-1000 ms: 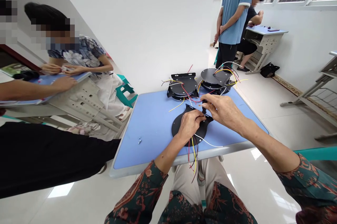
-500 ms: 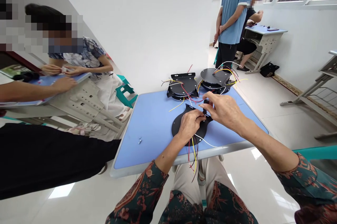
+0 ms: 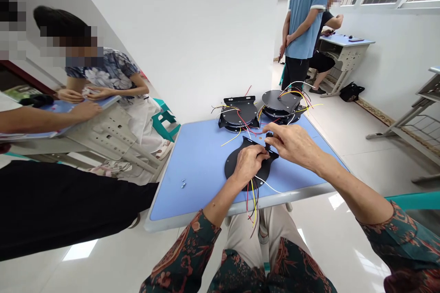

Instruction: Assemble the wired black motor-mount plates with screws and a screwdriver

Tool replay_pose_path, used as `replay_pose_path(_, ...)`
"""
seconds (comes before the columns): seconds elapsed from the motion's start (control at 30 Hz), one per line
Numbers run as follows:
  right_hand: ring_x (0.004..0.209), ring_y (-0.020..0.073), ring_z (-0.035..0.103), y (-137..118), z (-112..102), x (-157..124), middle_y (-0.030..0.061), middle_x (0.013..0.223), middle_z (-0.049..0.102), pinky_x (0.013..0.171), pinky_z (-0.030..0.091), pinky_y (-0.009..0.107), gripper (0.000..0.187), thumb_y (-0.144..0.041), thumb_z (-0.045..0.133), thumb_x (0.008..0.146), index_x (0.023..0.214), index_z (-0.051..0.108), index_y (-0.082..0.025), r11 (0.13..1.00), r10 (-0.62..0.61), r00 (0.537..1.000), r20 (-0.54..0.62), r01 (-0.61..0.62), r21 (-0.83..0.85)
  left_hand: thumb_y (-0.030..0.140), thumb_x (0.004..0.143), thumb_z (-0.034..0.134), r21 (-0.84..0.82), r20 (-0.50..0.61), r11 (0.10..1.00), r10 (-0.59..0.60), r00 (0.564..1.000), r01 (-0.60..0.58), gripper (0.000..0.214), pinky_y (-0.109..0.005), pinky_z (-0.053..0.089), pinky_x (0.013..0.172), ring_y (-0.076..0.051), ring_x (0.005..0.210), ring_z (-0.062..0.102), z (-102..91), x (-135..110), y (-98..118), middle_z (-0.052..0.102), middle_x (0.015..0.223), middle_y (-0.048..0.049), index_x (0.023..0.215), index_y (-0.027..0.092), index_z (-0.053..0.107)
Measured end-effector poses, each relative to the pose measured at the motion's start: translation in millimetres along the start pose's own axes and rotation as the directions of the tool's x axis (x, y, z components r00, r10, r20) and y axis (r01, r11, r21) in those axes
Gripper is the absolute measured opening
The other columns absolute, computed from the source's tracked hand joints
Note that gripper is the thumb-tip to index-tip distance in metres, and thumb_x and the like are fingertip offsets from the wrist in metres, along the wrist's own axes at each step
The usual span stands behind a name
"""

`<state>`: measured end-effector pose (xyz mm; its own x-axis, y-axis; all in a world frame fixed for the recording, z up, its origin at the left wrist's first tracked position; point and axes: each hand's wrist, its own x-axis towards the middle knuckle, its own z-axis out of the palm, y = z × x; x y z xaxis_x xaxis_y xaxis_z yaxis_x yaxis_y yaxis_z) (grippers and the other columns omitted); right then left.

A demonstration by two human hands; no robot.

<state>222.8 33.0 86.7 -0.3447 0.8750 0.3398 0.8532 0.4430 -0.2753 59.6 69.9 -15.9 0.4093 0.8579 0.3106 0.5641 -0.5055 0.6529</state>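
Note:
My right hand [image 3: 297, 144] grips a short black tool, seemingly a screwdriver [image 3: 269, 136], between thumb and fingers. It stands upright over the right edge of a round black metal plate [image 3: 233, 164]. My left hand [image 3: 248, 160] rests on that plate, its fingers pinched together by the tool's lower end; what lies between them is hidden. Red, yellow, black and white wires [image 3: 253, 196] come out from the plate and hang over the table's near edge.
Two black round assemblies, one left [image 3: 239, 113] and one right [image 3: 280, 102], stand with loose wires at the blue table's [image 3: 192, 160] back. Small screws [image 3: 183, 184] lie at left. A seated person [image 3: 113, 73] works at a desk left; a person in blue [image 3: 305, 22] stands behind.
The fingers and thumb of my right hand have shifted slightly around the black tool. My left hand and the plate have stayed in place.

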Motion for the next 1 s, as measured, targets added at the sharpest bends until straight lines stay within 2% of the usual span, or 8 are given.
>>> replay_pose_path(0.1,0.062,0.0150,0.053,4.6,1.1,0.6,0.0024,0.071,0.065,0.063,0.028,0.027,0.015,-0.020,0.052,0.094,0.102,0.065,-0.018,0.999,0.024,0.999,0.027,-0.025,0.036,0.013,0.089,0.067,0.028,0.009,0.999,0.014,1.000,-0.015,0.013,-0.028,0.049,0.082,-0.018,0.088,0.071,-0.2,0.0,1.1,0.078,0.092,-0.0016,0.083,0.021,0.074)
replay_pose_path(0.23,0.056,0.0160,0.048,-1.9,13.8,-1.6,0.0020,0.064,0.063,0.058,0.023,0.028,0.018,-0.033,0.055,0.095,0.094,0.065,-0.018,0.974,0.187,0.979,-0.075,-0.195,-0.115,0.014,0.089,0.067,0.025,0.009,0.999,0.020,1.000,-0.020,0.011,-0.027,0.050,0.081,-0.018,0.088,0.070,-0.7,-0.1,1.2,0.078,0.093,-0.0009,0.088,0.022,0.074)
replay_pose_path(0.33,0.054,0.0166,0.048,-4.7,21.8,-5.0,0.0018,0.060,0.060,0.057,0.020,0.029,0.027,-0.039,0.050,0.097,0.090,0.066,-0.019,0.957,0.206,0.971,-0.123,-0.226,-0.184,0.015,0.088,0.069,-0.021,0.002,1.000,0.002,1.000,-0.002,0.008,-0.026,0.049,0.076,-0.017,0.081,0.069,-0.6,0.1,-0.4,0.078,0.089,0.0006,0.088,0.021,0.073)
replay_pose_path(0.4,0.055,0.0166,0.050,-1.1,22.0,-6.9,0.0017,0.061,0.061,0.058,0.023,0.029,0.027,-0.039,0.049,0.099,0.093,0.067,-0.019,0.971,0.177,0.974,-0.140,-0.196,-0.138,0.014,0.088,0.069,-0.043,-0.005,0.999,0.005,1.000,-0.005,0.009,-0.026,0.049,0.077,-0.016,0.080,0.070,-0.3,0.3,-1.2,0.078,0.087,0.0012,0.086,0.021,0.073)
replay_pose_path(0.57,0.063,0.0153,0.055,10.9,13.9,-7.6,0.0017,0.073,0.067,0.067,0.036,0.026,0.020,-0.024,0.050,0.097,0.109,0.065,-0.019,0.993,-0.014,0.992,-0.125,0.029,0.115,0.013,0.089,0.067,-0.018,-0.014,1.000,0.013,1.000,-0.013,0.013,-0.026,0.050,0.080,-0.016,0.082,0.071,-0.6,0.0,-0.1,0.078,0.087,0.0006,0.083,0.022,0.075)
replay_pose_path(0.8,0.056,0.0180,0.050,-3.9,13.6,-3.3,0.0009,0.063,0.060,0.058,0.024,0.028,0.014,-0.026,0.053,0.092,0.098,0.063,-0.019,0.984,0.154,0.982,-0.111,-0.162,-0.070,0.015,0.090,0.066,0.055,0.020,0.998,0.030,0.999,-0.031,0.012,-0.027,0.050,0.082,-0.019,0.090,0.072,-1.1,0.0,1.4,0.078,0.094,-0.0017,0.087,0.022,0.075)
replay_pose_path(0.87,0.058,0.0180,0.052,-4.6,12.1,-2.6,0.0008,0.064,0.060,0.059,0.026,0.028,0.014,-0.026,0.052,0.093,0.098,0.063,-0.020,0.992,0.122,0.988,-0.095,-0.126,-0.032,0.019,0.090,0.068,0.065,0.026,0.998,0.019,0.999,-0.021,0.008,-0.028,0.050,0.082,-0.019,0.089,0.072,-0.9,0.3,1.6,0.078,0.092,-0.0020,0.086,0.021,0.074)
replay_pose_path(1.0,0.062,0.0173,0.057,3.8,11.5,-3.8,0.0020,0.068,0.064,0.064,0.036,0.027,0.015,-0.028,0.051,0.094,0.094,0.064,-0.020,0.993,-0.025,0.997,-0.075,0.033,0.114,0.020,0.092,0.068,0.073,0.034,0.997,0.027,0.999,-0.029,0.008,-0.029,0.051,0.086,-0.021,0.095,0.072,-0.5,0.5,3.7,0.079,0.096,-0.0034,0.087,0.021,0.075)
